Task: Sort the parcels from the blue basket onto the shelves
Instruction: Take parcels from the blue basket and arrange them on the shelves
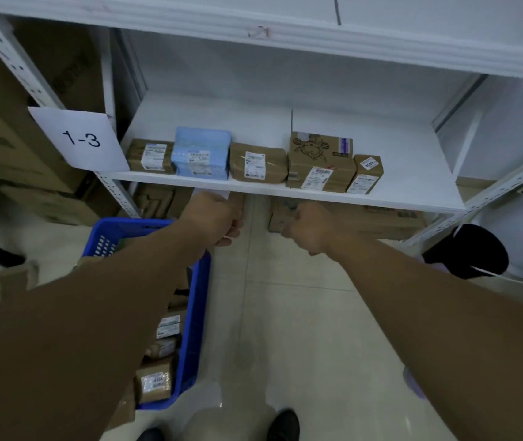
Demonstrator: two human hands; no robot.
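With the left hand [215,218] curled round a thin white parcel [226,240] at frame centre, slide it flat onto the shelf [397,173], label outward. Cannot tell whether the curled right hand [307,227] holds anything.

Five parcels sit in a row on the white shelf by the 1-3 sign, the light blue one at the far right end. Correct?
No: the head view shows the light blue parcel second from the left; a small brown box ends the row at right. The rest stands.
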